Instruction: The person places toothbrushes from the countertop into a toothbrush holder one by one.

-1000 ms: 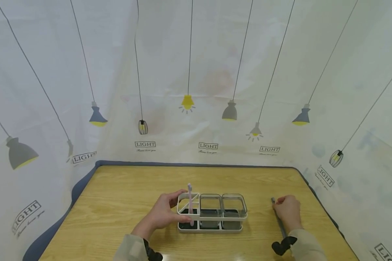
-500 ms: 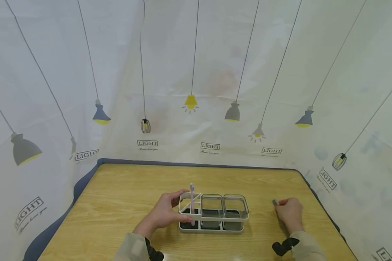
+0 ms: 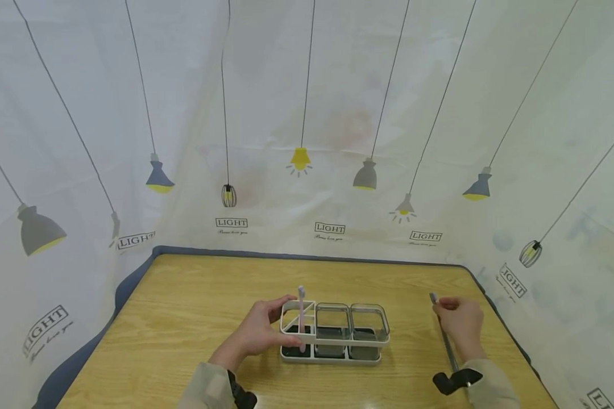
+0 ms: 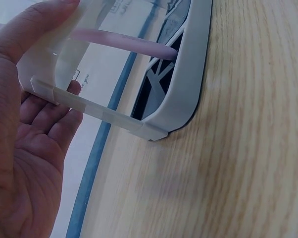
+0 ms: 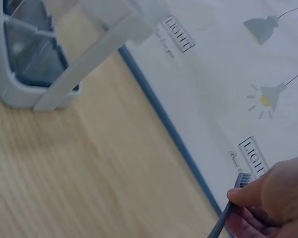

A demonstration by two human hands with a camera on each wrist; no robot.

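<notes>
our right hand pinches the grey brush just below its head, right of the rack, whose left end our left hand grips; we judge the brush light, stiff, perhaps slippery, best held there

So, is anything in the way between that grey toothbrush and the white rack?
Nothing visible: only tabletop lies between the white rack and the grey toothbrush, which the right hand pinches near its bristles.
</notes>
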